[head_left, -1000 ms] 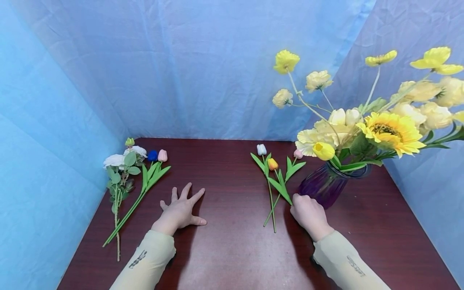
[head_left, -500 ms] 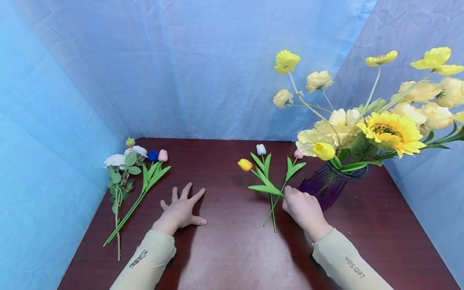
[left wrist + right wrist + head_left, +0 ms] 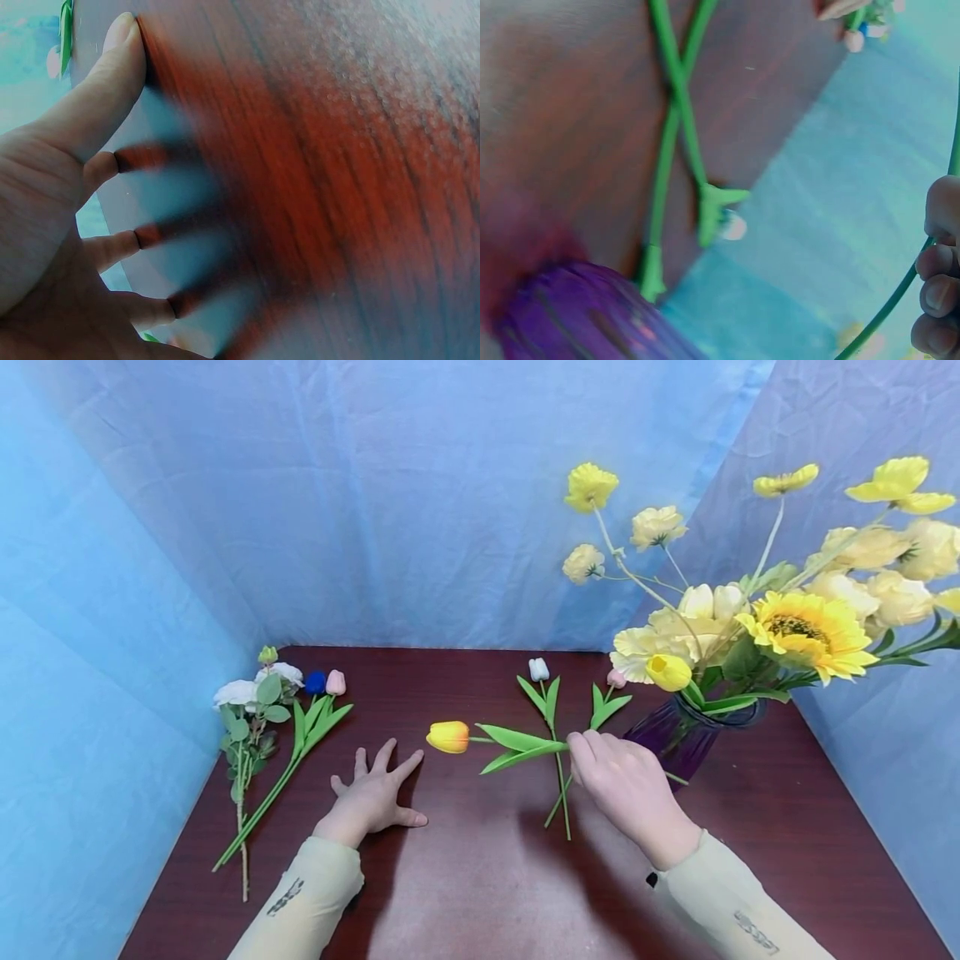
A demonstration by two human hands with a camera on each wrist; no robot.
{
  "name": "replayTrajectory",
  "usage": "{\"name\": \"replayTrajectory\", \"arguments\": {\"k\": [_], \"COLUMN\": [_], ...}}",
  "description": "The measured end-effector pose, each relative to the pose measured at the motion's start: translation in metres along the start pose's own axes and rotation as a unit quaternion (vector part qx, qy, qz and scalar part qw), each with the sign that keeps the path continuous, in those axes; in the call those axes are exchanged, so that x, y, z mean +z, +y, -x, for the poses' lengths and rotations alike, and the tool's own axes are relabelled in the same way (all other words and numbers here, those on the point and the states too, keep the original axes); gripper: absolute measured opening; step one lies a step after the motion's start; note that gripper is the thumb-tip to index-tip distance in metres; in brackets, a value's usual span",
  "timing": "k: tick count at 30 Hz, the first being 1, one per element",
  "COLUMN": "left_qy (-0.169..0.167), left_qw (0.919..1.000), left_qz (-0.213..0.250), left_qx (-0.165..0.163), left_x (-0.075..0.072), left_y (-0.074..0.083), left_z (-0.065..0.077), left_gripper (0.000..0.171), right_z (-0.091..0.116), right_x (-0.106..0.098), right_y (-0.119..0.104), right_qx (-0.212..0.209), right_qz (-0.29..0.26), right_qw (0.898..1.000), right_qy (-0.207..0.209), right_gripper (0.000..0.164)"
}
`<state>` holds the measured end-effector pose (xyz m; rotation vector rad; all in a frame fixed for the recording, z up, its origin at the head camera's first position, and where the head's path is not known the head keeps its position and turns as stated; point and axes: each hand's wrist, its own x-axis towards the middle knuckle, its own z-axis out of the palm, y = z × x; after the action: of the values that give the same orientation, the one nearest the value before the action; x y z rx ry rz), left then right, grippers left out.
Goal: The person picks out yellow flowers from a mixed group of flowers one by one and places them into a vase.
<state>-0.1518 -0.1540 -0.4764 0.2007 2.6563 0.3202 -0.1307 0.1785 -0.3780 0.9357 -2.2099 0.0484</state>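
My right hand (image 3: 622, 785) grips the stem of a yellow-orange tulip (image 3: 448, 737) above the table. Its bloom points left and its leaves spread beside my fingers. In the right wrist view, curled fingers (image 3: 939, 292) wrap the thin green stem (image 3: 889, 306). Below this hand, a white tulip (image 3: 538, 670) and a pale pink tulip (image 3: 616, 678) lie with their stems crossed. My left hand (image 3: 373, 797) rests on the table with its fingers spread, holding nothing. Just behind my right hand stands the purple glass vase (image 3: 667, 739), filled with yellow flowers such as a sunflower (image 3: 810, 631).
At the left of the dark wooden table (image 3: 450, 877) lie white roses (image 3: 236, 693) on a leafy stem. Beside them are a blue tulip (image 3: 315, 682) and a pink tulip (image 3: 336, 682). Blue cloth (image 3: 420, 510) encloses the back and sides.
My right hand has lifted the yellow-orange tulip off the table and swung its bloom from the right over to the left. The left hand has stayed in place.
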Motion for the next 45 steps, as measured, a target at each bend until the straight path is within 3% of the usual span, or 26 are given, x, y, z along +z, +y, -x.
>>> {"name": "replayTrajectory", "arguments": {"k": [7,16,29,45], "left_qy": [0.006,0.011,-0.002,0.004], "left_qw": [0.9999,0.9999,1.0000,0.9999], "left_qz": [0.008,0.010,0.002,0.010], "left_qx": [0.003,0.008,0.001,0.007], "left_x": [0.000,-0.001,-0.001,0.000], "left_y": [0.000,0.000,0.001,0.000], "left_z": [0.002,0.002,0.001,0.001], "left_gripper": [0.101,0.098,0.101,0.094], "right_z": [-0.028,-0.046,-0.057,-0.064], "right_x": [-0.030,-0.047,-0.070,-0.081], "right_y": [-0.004,-0.005,0.008,0.006], "right_qx": [-0.031,-0.067,-0.077,-0.085], "right_qz": [0.004,0.006,0.002,-0.011], "right_qw": [0.999,0.997,0.995,0.994], "right_qy": [0.025,0.038,0.060,0.070], "right_gripper": [0.019,0.019,0.019,0.019]}}
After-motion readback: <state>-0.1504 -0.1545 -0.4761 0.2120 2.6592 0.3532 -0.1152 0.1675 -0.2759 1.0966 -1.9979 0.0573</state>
